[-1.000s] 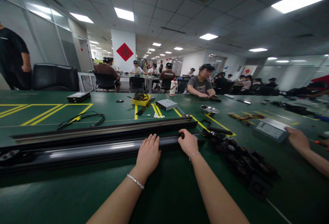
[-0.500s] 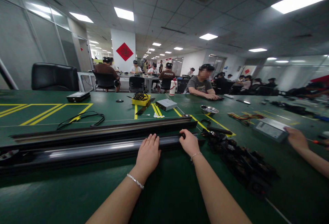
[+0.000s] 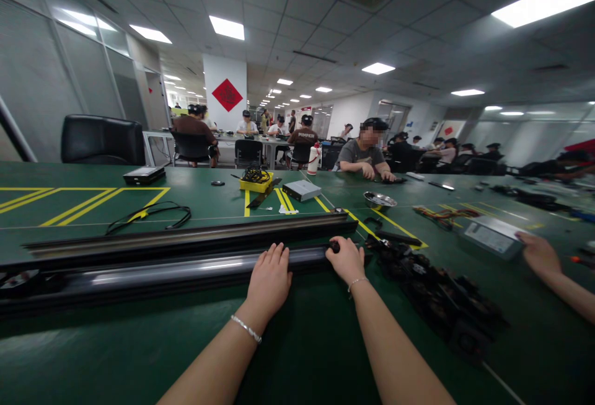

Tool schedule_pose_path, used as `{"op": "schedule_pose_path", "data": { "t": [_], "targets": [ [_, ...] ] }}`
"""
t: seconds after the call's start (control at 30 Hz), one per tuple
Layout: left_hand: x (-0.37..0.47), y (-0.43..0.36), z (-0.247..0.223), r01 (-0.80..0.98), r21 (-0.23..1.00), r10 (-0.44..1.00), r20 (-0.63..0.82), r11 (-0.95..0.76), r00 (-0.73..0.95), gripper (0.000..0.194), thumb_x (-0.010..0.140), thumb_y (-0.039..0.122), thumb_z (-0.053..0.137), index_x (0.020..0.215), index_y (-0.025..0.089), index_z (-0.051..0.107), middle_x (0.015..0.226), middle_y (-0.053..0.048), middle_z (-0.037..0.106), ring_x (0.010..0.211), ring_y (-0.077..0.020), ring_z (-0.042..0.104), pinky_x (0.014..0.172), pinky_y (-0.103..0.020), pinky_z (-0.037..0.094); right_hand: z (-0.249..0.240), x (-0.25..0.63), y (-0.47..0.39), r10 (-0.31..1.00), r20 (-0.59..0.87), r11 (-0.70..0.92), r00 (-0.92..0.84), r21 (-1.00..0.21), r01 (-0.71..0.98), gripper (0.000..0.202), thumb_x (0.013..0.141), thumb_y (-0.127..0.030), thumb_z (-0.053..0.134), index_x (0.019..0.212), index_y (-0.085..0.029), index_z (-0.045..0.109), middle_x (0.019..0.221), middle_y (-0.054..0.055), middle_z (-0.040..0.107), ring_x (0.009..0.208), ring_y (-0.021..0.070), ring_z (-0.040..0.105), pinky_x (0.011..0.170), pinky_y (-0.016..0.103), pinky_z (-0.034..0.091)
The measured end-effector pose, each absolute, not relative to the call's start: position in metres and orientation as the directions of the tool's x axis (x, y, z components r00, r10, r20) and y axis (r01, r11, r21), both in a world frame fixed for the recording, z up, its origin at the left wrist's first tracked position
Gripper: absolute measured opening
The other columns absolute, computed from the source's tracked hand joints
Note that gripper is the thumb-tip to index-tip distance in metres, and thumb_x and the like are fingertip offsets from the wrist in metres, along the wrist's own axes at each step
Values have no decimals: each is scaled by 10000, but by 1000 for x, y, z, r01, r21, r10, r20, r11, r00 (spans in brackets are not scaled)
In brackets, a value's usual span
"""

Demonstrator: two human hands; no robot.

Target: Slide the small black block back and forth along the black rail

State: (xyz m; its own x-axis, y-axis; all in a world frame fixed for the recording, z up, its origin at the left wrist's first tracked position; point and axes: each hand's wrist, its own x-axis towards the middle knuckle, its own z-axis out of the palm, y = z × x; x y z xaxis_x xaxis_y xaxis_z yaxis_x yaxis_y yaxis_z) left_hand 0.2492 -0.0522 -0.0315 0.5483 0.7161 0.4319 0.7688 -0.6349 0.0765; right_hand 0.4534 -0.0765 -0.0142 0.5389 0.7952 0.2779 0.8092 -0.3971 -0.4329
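Note:
A long, glossy black bar (image 3: 186,267) lies across the green table in front of me. My left hand (image 3: 271,278) rests flat over it, near its right part, with the fingers stretched forward. At the bar's right end my right hand (image 3: 348,260) is closed, thumb and fingers pinching a small black round piece (image 3: 334,246). Its exact kind is too small and too covered to make out. Just behind runs a second long dark rail (image 3: 195,237), roughly parallel. A black fitting (image 3: 19,280) shows at the left end of the near bar.
Black fan-like units (image 3: 432,293) lie to my right. Beyond them, another person's hand (image 3: 539,255) touches a silver power supply (image 3: 493,235). Farther back are a metal bowl (image 3: 380,200), a grey drive (image 3: 302,190), a yellow box (image 3: 256,183) with cables and a black cable (image 3: 153,213).
My right hand has shifted very slightly at the bar's end, still pinching the small piece. My left hand stays put. The person across the table has moved their hands apart.

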Motion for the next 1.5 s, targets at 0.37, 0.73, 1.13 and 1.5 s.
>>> {"op": "schedule_pose_path", "data": {
  "t": [0.37, 0.73, 1.13, 1.5],
  "targets": [
    [249, -53, -32, 768, 66, 710, 439, -637, 551, 484, 812, 273, 462, 1281, 159, 428, 1377, -102, 433, 1285, -231, 356, 1048, -398, 308, -13, 454, -75, 795, 277, -400, 540, -430, 809, 289, 727, -271, 483, 987, -246, 605, 1109, 43, 594, 1216, 250, 386, 1012, 489, 177],
    [248, -54, -29, 764, 85, 716, 430, -639, 551, 483, 814, 268, 455, 1283, 155, 429, 1379, -99, 431, 1283, -235, 358, 1037, -400, 318, -10, 454, -77, 789, 285, -405, 544, -423, 810, 295, 727, -277, 482, 990, -240, 610, 1062, 42, 603, 1108, 229, 477, 969, 410, 254],
    [249, -53, -30, 771, 69, 715, 434, -634, 549, 488, 812, 266, 464, 1284, 148, 426, 1376, -92, 436, 1285, -231, 353, 1033, -377, 325, -7, 456, -78, 797, 280, -403, 536, -416, 816, 311, 742, -274, 478, 1020, -224, 607, 1062, 34, 623, 1055, 211, 522, 921, 341, 324],
    [247, -52, -34, 760, 61, 695, 459, -647, 554, 474, 814, 274, 467, 1274, 161, 439, 1369, -87, 446, 1276, -233, 366, 1018, -381, 343, -7, 464, -79, 788, 264, -407, 557, -456, 791, 369, 738, -256, 497, 1097, -252, 580, 1005, 26, 645, 962, 196, 574, 839, 307, 393]
  ]
}}
